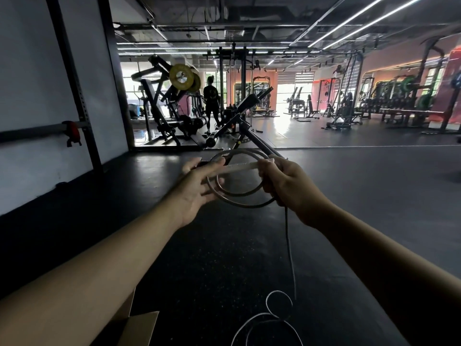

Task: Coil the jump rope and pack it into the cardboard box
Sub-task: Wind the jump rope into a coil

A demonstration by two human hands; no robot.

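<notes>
I hold a partly coiled grey jump rope (245,194) out in front of me at chest height. Its white handle (243,168) lies across the loops between both hands. My left hand (197,189) pinches the left end of the handle and the loops with thumb and fingers. My right hand (290,186) is closed around the right end and the coil. A loose length of rope hangs from my right hand down to the floor, where it curls in loops (270,318). A cardboard box (139,323) with an open flap sits at the bottom left, mostly behind my left forearm.
Dark rubber gym floor (224,258) lies all around me. An adjustable bench and weight machine (239,121) stand just beyond my hands. A white wall with a rack upright (82,101) is at the left. A person (212,101) stands far back among machines.
</notes>
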